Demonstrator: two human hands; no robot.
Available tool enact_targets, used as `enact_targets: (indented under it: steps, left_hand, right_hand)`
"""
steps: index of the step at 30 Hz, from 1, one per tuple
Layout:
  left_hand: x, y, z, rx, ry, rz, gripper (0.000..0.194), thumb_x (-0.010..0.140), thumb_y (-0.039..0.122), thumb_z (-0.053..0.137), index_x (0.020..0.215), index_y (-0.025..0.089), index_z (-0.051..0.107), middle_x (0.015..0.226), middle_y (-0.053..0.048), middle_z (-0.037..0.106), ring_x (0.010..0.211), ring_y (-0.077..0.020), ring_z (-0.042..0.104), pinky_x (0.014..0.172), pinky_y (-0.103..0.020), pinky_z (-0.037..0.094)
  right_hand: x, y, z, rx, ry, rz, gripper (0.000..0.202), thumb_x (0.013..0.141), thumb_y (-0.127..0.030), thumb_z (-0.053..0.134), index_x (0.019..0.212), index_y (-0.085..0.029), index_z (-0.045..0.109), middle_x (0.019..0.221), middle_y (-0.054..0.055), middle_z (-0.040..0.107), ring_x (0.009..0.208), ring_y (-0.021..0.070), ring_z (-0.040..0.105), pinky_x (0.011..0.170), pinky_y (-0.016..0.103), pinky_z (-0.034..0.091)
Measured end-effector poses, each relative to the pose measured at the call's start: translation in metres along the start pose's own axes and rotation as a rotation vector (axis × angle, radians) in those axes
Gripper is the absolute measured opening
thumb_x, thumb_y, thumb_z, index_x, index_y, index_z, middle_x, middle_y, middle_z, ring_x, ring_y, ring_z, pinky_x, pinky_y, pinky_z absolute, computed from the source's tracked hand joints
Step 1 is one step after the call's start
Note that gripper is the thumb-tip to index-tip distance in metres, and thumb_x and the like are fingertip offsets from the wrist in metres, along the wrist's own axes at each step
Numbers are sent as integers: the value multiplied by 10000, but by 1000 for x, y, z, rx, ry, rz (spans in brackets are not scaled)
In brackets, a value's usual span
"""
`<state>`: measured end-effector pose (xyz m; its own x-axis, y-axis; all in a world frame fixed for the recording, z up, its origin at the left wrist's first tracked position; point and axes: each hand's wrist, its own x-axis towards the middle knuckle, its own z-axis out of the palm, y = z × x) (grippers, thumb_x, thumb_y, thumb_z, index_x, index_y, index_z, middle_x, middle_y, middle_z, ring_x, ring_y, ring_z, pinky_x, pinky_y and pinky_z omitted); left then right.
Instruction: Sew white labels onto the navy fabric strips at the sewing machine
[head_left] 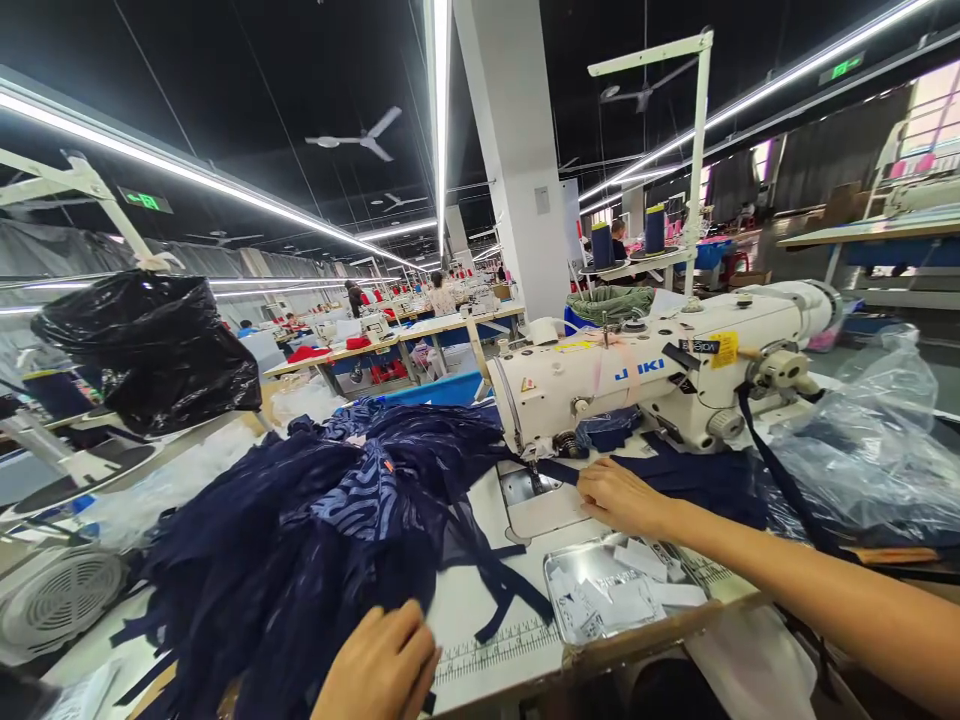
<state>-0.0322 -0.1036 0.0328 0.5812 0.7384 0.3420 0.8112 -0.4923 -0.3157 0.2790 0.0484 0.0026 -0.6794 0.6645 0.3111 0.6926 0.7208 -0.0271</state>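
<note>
My right hand (626, 500) lies by the needle plate (540, 500) of a white sewing machine (600, 370), its fingers closed on a narrow navy fabric strip (559, 471) that runs under the needle area. Near the table's front edge, my left hand (379, 665) is curled beside a big heap of navy garments (285, 540). What its fingers hold, if anything, is hidden. A patterned blue piece (360, 495) shows within the heap. Loose navy strap ends (514, 590) trail over the table between my hands.
A metal tray (553, 575) of white labels sits at the front edge, below my right forearm. Clear plastic bags (862, 410) lie at right. A black plastic bag (150, 345) hangs at left, and a ruler strip (495, 648) runs along the table edge. Other people work far off.
</note>
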Motion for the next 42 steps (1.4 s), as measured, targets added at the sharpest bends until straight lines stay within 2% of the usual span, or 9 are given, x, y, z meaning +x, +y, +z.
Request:
enact_targets:
  steps: [2, 8, 12, 16, 22, 27, 30, 33, 42]
  left_hand:
    - [30, -3, 8, 144, 26, 30, 308, 795, 38, 340, 662, 187, 573, 747, -46, 612, 585, -151, 547, 580, -274, 413]
    - [85, -11, 40, 370, -95, 257, 465, 738, -53, 336, 1098, 164, 534, 1203, -113, 533, 756, -175, 564, 658, -306, 419]
    - [93, -23, 58, 420, -84, 207, 399, 765, -39, 327, 1020, 134, 581, 1036, -101, 621, 810, -205, 562, 699, -327, 410]
    - [91, -34, 70, 369, 115, 234, 373, 800, -12, 286, 890, 129, 620, 905, -92, 644, 811, -214, 560, 729, -349, 392]
    - [95, -26, 67, -6, 382, 223, 330, 832, 51, 294, 840, 158, 606, 789, -55, 637, 779, -185, 565, 805, -355, 382]
    - [131, 3, 62, -385, 151, 6, 263, 826, 147, 337, 804, 167, 598, 663, -31, 616, 605, -172, 558, 599, -289, 421]
    - [153, 18, 74, -673, -5, -275, 275, 792, 172, 332, 827, 182, 604, 586, -16, 596, 566, -188, 569, 560, -287, 418]
    - [159, 20, 93, -988, -105, -377, 266, 744, 197, 361, 846, 194, 606, 507, 24, 525, 489, -167, 531, 518, -264, 410]
    - [144, 7, 95, -1152, 37, -477, 201, 682, 340, 502, 576, 185, 576, 595, -5, 505, 558, -165, 494, 551, -277, 414]
  right_hand:
    - [-1, -8, -2, 17, 0, -41, 172, 786, -97, 445, 656, -152, 542, 695, 42, 577, 684, 165, 534, 785, 312, 359]
    - [-16, -11, -14, 50, -8, -57, 186, 787, -58, 406, 721, -159, 548, 737, 35, 570, 701, 156, 529, 873, 353, 334]
    - [-28, 0, -21, 81, -46, -7, 152, 791, -65, 447, 730, -155, 552, 752, 31, 565, 718, 149, 527, 889, 342, 322]
    - [-34, 5, -26, 86, -74, 1, 182, 804, -65, 446, 680, -157, 542, 720, 17, 553, 671, 131, 500, 832, 300, 342]
    - [-40, 1, -26, 68, -163, -36, 143, 785, -123, 519, 655, -165, 559, 715, 6, 560, 711, 135, 510, 745, 275, 343]
    - [-41, -16, -18, -116, -149, 0, 149, 756, -260, 574, 668, -143, 603, 752, 70, 580, 749, 198, 510, 758, 360, 338]
    - [-37, -26, -6, -232, -154, -34, 55, 682, -165, 591, 632, -142, 597, 711, 88, 571, 716, 210, 496, 732, 381, 349]
    - [-32, -31, 6, -296, -135, -100, 42, 636, -133, 604, 613, -164, 589, 699, 96, 573, 676, 213, 482, 746, 415, 360]
    - [-33, -31, 13, -303, -70, -159, 136, 521, -229, 699, 590, -148, 614, 681, 108, 563, 674, 227, 479, 808, 440, 348]
